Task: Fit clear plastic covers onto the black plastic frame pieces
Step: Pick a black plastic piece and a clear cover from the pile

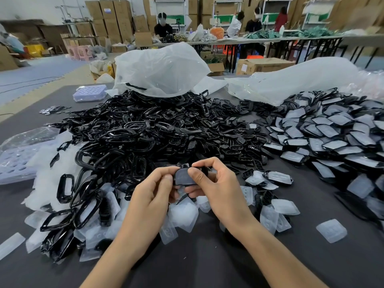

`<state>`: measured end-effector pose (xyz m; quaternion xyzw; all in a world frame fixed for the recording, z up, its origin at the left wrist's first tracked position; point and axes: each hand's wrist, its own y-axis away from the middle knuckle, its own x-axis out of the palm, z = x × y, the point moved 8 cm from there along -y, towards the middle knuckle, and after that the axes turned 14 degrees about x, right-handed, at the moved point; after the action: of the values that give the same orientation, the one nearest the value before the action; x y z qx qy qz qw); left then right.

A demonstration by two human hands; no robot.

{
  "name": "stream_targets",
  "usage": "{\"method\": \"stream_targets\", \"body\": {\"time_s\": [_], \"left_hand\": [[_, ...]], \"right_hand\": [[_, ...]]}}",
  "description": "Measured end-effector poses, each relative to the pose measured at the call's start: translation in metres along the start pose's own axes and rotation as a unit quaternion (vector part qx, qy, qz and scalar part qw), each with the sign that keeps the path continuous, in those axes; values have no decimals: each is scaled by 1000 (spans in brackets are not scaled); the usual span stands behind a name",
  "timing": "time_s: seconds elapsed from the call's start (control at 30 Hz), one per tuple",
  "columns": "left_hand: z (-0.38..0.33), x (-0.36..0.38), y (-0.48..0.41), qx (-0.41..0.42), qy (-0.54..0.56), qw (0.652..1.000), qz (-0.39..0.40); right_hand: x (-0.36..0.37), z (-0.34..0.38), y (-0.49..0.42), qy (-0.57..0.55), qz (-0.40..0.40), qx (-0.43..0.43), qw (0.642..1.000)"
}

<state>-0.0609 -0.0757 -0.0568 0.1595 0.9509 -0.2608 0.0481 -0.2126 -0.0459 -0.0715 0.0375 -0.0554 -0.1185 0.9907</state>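
head view: both hands hold one frame (182,177) above the near middle of the tabletop (207,258). the left hand (152,192) pinches its left end, fingers curled. the right hand (216,183) grips the right end, thumb pressed on its grey face. loose covers (184,217) lie just below, black frames (145,129) are heaped behind, and covered frames (332,129) lie toward the right edge.
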Motion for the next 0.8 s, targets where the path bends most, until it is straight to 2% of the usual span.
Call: {"method": "stream_targets", "body": {"time_s": [0.23, 0.37, 0.5, 0.63, 0.8], "left_hand": [[-2, 2, -1, 10, -40, 999, -2], [-5, -2, -1, 21, -73, 997, -6], [-5, -1, 2, 30, -96, 995, -7], [-6, -2, 3, 37, -85, 995, -31], [-12, 3, 4, 60, -88, 994, -2]], "right_hand": [[2, 0, -1, -23, 15, 14, 1000], [10, -1, 0, -72, 71, 45, 994], [9, -8, -2, -110, 72, 85, 988], [11, -12, -6, -163, 93, 126, 974], [18, -16, -6, -196, 122, 150, 961]]}}
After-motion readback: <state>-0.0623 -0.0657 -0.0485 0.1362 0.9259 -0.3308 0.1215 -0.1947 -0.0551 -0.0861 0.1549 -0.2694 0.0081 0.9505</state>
